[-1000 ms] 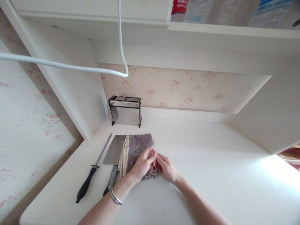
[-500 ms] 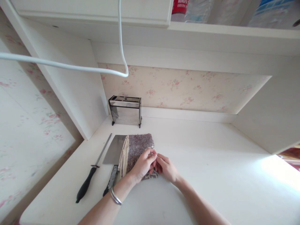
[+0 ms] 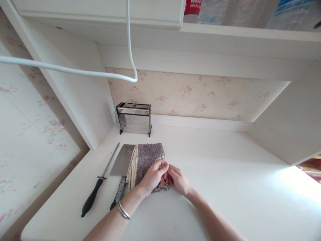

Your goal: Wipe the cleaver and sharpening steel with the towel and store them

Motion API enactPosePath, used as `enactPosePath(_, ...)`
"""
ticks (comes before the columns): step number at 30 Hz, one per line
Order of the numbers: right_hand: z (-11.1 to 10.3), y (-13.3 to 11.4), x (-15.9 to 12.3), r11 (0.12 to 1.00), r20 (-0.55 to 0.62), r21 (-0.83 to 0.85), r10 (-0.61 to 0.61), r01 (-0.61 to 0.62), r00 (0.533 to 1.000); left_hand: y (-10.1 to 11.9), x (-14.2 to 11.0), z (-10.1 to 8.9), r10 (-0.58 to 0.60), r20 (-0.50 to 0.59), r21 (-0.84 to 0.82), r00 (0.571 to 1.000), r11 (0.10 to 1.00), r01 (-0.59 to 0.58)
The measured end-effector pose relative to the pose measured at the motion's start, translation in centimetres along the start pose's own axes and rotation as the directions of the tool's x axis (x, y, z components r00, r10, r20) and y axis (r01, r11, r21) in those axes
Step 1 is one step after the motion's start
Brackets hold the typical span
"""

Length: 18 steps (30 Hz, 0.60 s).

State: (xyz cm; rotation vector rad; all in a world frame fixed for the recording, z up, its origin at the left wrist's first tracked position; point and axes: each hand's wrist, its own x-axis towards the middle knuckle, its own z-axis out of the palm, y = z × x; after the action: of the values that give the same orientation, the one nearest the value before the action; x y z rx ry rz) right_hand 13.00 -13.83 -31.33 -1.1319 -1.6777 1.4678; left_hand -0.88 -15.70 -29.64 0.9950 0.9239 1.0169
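Head camera view has my left hand (image 3: 154, 175) and my right hand (image 3: 180, 180) meeting at the right edge of a folded brown-purple fabric cloth with beige inner layers (image 3: 149, 156). The cloth lies flat on the white tabletop (image 3: 213, 157). Fingers of both my hands are bent and narrow, with the 2 thumbs close together; I cannot tell if a bit of cloth is pinched between them. On my left wrist is a silver metal bracelet (image 3: 123, 211). At the left of the cloth, a flat grey metal blade (image 3: 121, 160) goes partly under it, and a black and grey handle (image 3: 119, 191) lies near my left forearm. More to the left rests a thin metal sharpening rod with black handle (image 3: 91, 201). Behind the cloth, well apart from my hands, stands a clear-sided black-framed knife holder (image 3: 134, 122), upright.
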Motion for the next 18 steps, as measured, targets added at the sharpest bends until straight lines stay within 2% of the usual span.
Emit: enactPosePath(18,0.08,-0.18,0.02,1.000,-0.009,-0.021,0.003,-0.004,1.000,0.08,0.01,-0.03,-0.010,-0.003,0.008,1.000,1.000,0.010)
